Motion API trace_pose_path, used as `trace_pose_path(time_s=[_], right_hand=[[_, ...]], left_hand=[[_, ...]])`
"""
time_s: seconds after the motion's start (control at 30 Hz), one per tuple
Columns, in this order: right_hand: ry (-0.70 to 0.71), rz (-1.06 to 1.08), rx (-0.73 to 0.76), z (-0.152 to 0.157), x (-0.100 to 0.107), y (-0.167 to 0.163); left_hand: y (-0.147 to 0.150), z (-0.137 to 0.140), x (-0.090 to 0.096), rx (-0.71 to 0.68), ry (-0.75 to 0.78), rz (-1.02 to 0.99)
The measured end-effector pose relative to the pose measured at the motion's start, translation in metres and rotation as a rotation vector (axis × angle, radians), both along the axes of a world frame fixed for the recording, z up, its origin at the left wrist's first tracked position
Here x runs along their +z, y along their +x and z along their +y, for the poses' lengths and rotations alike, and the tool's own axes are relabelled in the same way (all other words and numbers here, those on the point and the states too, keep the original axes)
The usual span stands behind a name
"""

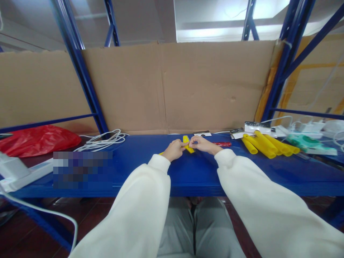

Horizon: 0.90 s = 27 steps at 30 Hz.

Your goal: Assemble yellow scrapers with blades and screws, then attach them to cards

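Note:
My left hand (174, 149) is closed at the middle of the blue table, its thumb pressed against a small flat yellow piece (190, 148). Beside it my right hand (203, 144) is pinched, fingertips right at the same piece; whatever sits between them is too small to make out. The yellow piece stands tilted, partly hidden by the fingers. Behind my right wrist lies a tool with a red handle (223, 144), its other end covered by the hand. A sliver of something yellow (161, 153) shows by my left wrist.
Several yellow tubes (264, 145) lie at the right, near small packets (256, 127) and a green-and-white package (309, 143). To the left are coiled white cable (107, 139), a red bag (40, 139) and a white power strip (29, 175). Cardboard (188, 86) stands behind the table (196, 175).

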State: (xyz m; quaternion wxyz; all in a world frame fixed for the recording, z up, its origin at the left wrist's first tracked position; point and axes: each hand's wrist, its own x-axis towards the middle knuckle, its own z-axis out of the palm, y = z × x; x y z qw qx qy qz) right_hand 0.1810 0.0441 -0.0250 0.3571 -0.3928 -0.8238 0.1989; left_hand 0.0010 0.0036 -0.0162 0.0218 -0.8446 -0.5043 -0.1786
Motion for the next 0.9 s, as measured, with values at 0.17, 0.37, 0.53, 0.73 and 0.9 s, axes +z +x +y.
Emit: trace_pose_path(time_s=[0.17,0.37,0.53,0.73,0.9], right_hand=[[0.034,-0.007,-0.005,-0.0008,-0.0002,-0.0013],[0.053,-0.008,0.029,0.004,-0.0024,0.0002],[0.031,0.028,0.057,0.008,-0.0047,0.0019],[-0.126,0.128,0.037,0.0029,-0.0059,-0.0001],[-0.209,0.231,-0.036,-0.0006,-0.0074,-0.0019]], left_hand=[[0.0002,-0.0012,0.0006,0.0,0.006,-0.014],[-0.0001,0.0007,-0.0013,-0.007,0.031,-0.006],[-0.0006,0.0023,-0.0024,-0.015,0.043,-0.013],[-0.001,0.0029,-0.0029,-0.019,0.057,-0.032],[-0.0006,0.0029,-0.0022,-0.038,0.045,-0.049]])
